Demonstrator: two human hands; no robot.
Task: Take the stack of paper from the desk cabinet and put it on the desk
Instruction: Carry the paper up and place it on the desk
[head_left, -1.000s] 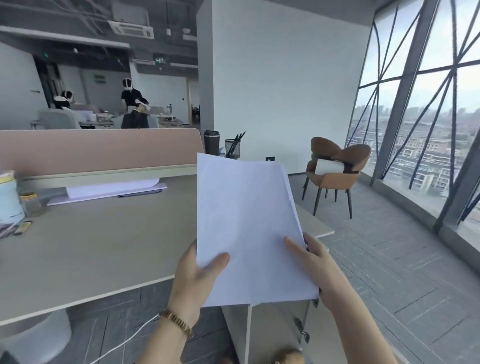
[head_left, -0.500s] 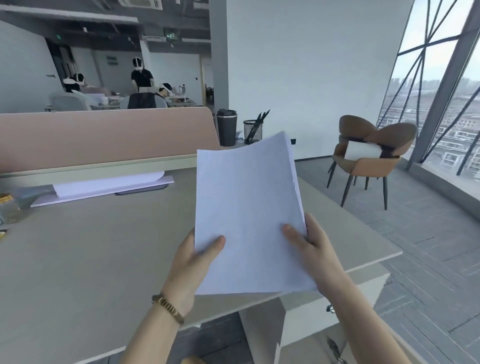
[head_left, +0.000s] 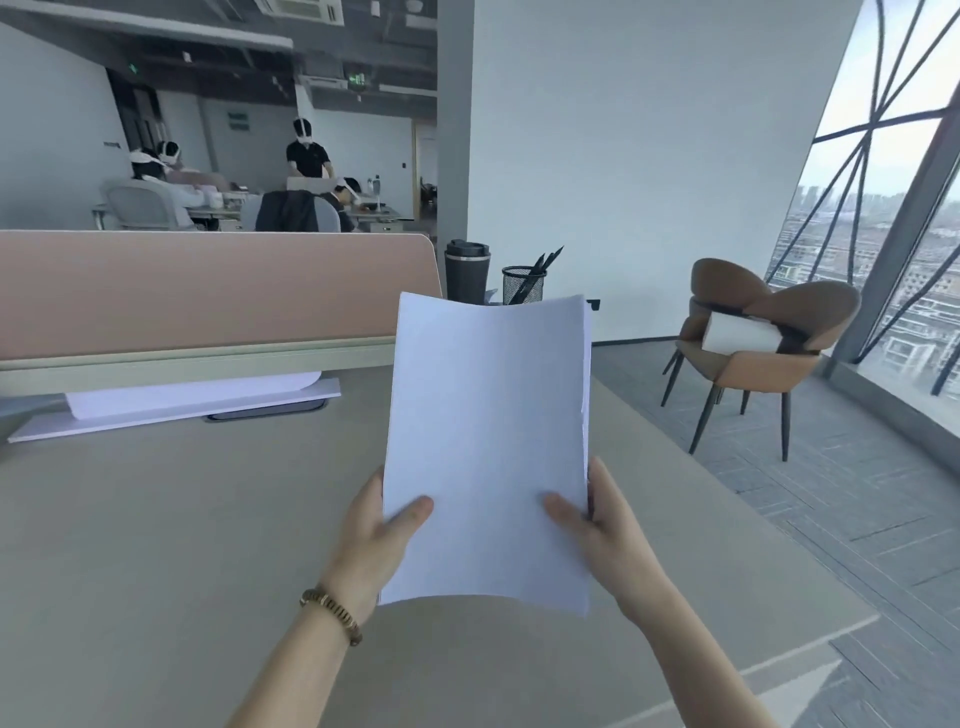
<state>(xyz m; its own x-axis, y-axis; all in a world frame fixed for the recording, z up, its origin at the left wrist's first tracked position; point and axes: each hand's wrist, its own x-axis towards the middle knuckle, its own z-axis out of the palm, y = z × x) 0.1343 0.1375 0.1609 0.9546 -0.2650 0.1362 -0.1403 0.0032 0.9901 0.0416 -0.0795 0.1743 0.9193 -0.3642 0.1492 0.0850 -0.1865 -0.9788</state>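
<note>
While both bare forearms are reaching forward from the bottom of the view, the left hand (head_left: 375, 540), wearing a gold-coloured link bracelet (head_left: 332, 614) at the wrist, is gripping the left edge of a stack of plain white paper sheets (head_left: 485, 447), its thumb lying across the top sheet and its fingers hidden beneath. The right hand (head_left: 605, 535) is closing on the stack's right edge in the same way, thumb on top. The stack is being held up in the air above the pale beige wooden desk top (head_left: 156, 545), tilted up towards the camera and bowing slightly, its lower edge clear of the surface. Farther back on the desk, a flat white folder-like board (head_left: 171, 408) is lying against the base of the dusty-pink fabric partition screen (head_left: 208, 291). Just past the screen's right end, a dark lidded travel cup (head_left: 466, 270) is standing beside a black mesh pen holder (head_left: 524, 283). Well off to the right, a brown upholstered chair with dark legs (head_left: 753, 343) is sitting on the grey floor near the tall windows. People are sitting and standing at distant desks beyond the screen.
</note>
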